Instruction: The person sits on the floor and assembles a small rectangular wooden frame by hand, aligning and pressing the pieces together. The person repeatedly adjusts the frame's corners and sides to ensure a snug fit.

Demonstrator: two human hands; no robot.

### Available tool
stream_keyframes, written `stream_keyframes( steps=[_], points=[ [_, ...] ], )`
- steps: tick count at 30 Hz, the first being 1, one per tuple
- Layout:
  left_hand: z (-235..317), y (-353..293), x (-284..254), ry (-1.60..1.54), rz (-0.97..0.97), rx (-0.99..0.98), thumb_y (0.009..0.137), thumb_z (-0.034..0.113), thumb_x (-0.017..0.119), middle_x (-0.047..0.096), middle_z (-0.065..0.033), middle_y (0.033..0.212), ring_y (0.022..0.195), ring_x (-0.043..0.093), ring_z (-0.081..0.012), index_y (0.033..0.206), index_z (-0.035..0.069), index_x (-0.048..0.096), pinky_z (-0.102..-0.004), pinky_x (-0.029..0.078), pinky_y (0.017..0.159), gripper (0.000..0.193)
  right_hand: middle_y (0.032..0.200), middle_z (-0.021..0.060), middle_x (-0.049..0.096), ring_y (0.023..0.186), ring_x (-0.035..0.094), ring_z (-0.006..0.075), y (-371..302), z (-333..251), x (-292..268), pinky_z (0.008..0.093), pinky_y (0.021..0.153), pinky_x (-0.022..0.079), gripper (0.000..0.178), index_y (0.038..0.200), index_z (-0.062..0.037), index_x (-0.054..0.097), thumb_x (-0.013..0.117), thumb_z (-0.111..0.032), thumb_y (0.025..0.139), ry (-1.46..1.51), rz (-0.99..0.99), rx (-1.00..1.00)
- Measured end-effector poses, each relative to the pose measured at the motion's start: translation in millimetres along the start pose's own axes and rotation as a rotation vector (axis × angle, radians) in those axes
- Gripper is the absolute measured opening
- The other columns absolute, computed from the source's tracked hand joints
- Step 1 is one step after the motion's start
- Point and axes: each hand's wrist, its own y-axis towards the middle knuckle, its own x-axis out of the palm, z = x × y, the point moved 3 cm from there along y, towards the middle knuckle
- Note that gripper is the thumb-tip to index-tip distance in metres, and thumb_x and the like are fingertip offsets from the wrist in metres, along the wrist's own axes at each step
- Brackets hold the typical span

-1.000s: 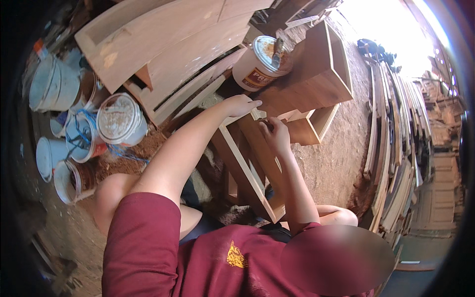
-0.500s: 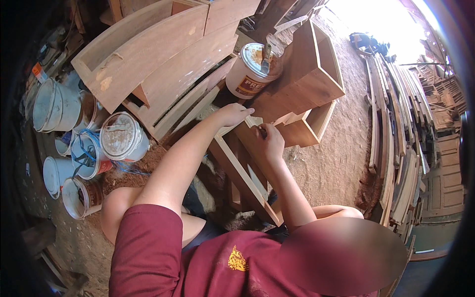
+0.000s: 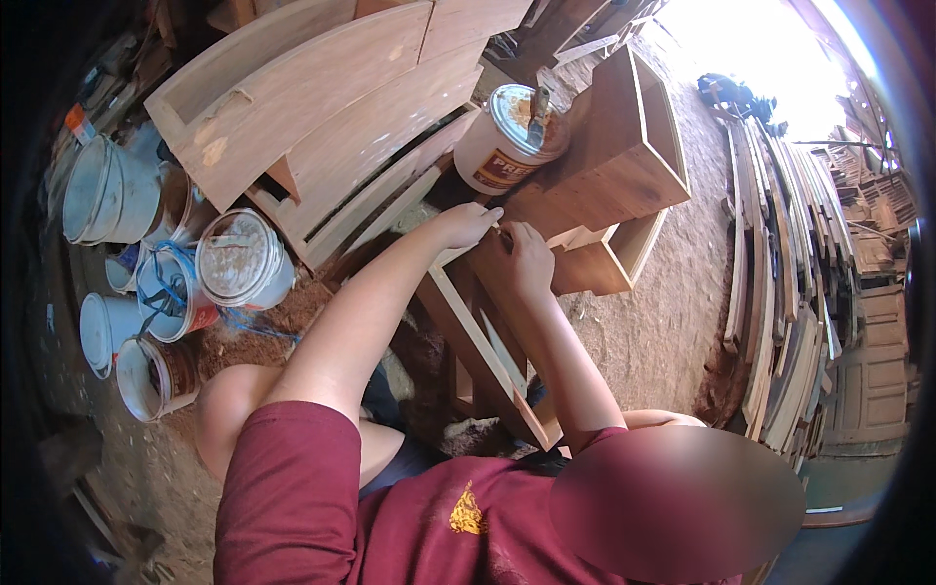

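Note:
A long wooden drawer-like frame (image 3: 477, 336) slants between my knees, its near corner close to my body. At its far end my left hand (image 3: 466, 225) is closed, fingers pressed together at the wood; what they grip, if anything, is hidden. Right beside it, my right hand (image 3: 526, 259) is curled closed, its fingertips almost meeting the left ones. A small dark patch shows among the right fingers, too small to name. Just beyond the hands stands a white bucket (image 3: 487, 161) with a smeared lid, and a putty knife (image 3: 537, 119) lies on top.
Wooden drawer boxes (image 3: 624, 146) stand right of the bucket. Curved wooden furniture panels (image 3: 322, 117) rise at the far left. Several used buckets (image 3: 239, 258) crowd the left, with blue string (image 3: 171, 283) among them. Stacked planks (image 3: 770, 273) line the right side of the dirt floor.
My right hand has moved away from me and slightly left, closing in on my left hand. The left hand stays at the frame's far end. The whole view has shifted slightly.

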Motion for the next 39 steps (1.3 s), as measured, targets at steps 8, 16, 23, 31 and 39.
stream_keyframes(
  steps=[8,16,23,31,39],
  points=[
    [14.2,-3.6,-1.1,0.001,-0.015,-0.034,0.107,0.047,0.029,0.042,-0.0315,0.148,0.141,0.038,-0.0413,0.148,-0.005,0.038,-0.0434,0.03,0.117,0.067,0.092,0.0127,0.068,0.09,0.067,0.0326,5.2,1.6,1.4,0.0416,0.076,0.053,0.017,0.094,-0.0074,0.067,0.068,-0.022,0.085,-0.011,-0.006,0.014],
    [8.3,4.5,5.2,-0.038,0.049,0.006,0.107,0.045,0.03,0.048,-0.0325,0.143,0.135,0.046,-0.043,0.135,-0.012,0.05,-0.0451,0.034,0.113,0.067,0.093,0.0136,0.069,0.09,0.067,0.0335,-4.8,5.9,-10.9,0.0423,0.078,0.053,0.022,0.096,-0.0062,0.068,0.069,-0.025,0.085,0.018,-0.035,0.111],
    [-3.3,12.3,5.9,-0.05,0.056,0.026,0.107,0.042,0.03,0.055,-0.0322,0.135,0.128,0.052,-0.0435,0.126,-0.009,0.059,-0.047,0.039,0.108,0.062,0.093,0.0141,0.07,0.089,0.067,0.0343,10.5,8.4,1.7,0.0428,0.077,0.052,0.021,0.097,-0.0062,0.069,0.068,-0.025,0.088,-0.029,-0.13,0.083],
    [-7.9,16.2,13.6,-0.125,0.133,0.029,0.106,0.04,0.034,0.064,-0.0304,0.121,0.117,0.06,-0.0426,0.114,-0.005,0.068,-0.0474,0.043,0.102,0.057,0.089,0.0175,0.07,0.083,0.069,0.0348,12.8,-0.6,2.2,0.0416,0.074,0.052,0.024,0.097,-0.0027,0.07,0.068,-0.026,0.09,-0.002,-0.132,0.096],
    [-8.5,13.0,14.2,-0.048,0.15,0.024,0.106,0.041,0.031,0.064,-0.0294,0.122,0.114,0.06,-0.0427,0.118,-0.005,0.067,-0.0489,0.042,0.102,0.06,0.08,0.0171,0.07,0.071,0.068,0.0298,5.5,10.6,3.1,0.0388,0.069,0.051,0.031,0.096,0.0001,0.071,0.072,-0.03,0.089,-0.05,-0.228,0.182]
  ],
)
